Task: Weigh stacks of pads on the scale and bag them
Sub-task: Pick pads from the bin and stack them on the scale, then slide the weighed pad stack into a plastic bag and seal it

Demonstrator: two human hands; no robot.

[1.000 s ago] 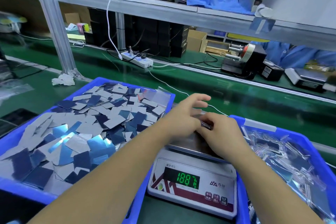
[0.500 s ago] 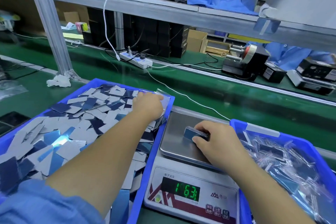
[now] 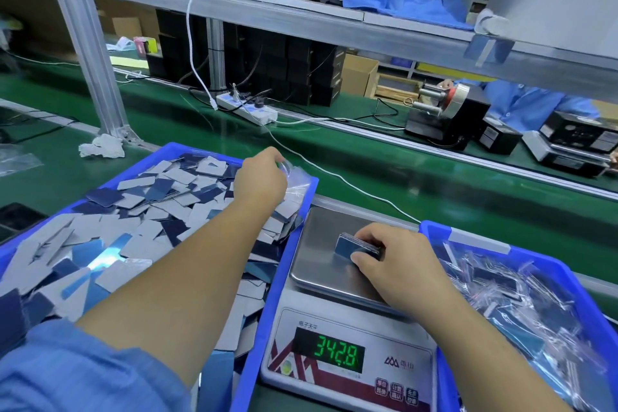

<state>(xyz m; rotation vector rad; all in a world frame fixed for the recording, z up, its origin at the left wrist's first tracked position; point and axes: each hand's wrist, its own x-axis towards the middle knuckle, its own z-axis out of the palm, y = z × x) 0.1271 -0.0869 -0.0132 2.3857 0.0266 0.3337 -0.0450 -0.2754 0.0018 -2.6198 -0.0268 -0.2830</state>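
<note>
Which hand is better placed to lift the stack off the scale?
Right. The right hand already grips the stack on the scale; the left hand is at the clear bags.

right hand (image 3: 394,256) grips a stack of pads (image 3: 356,246) on the scale (image 3: 321,244) pan; display (image 3: 329,349) reads 342.8. left hand (image 3: 262,177) pinches clear bags (image 3: 297,179) at the far corner of the left blue bin (image 3: 254,341) of loose pads (image 3: 140,211).
</note>
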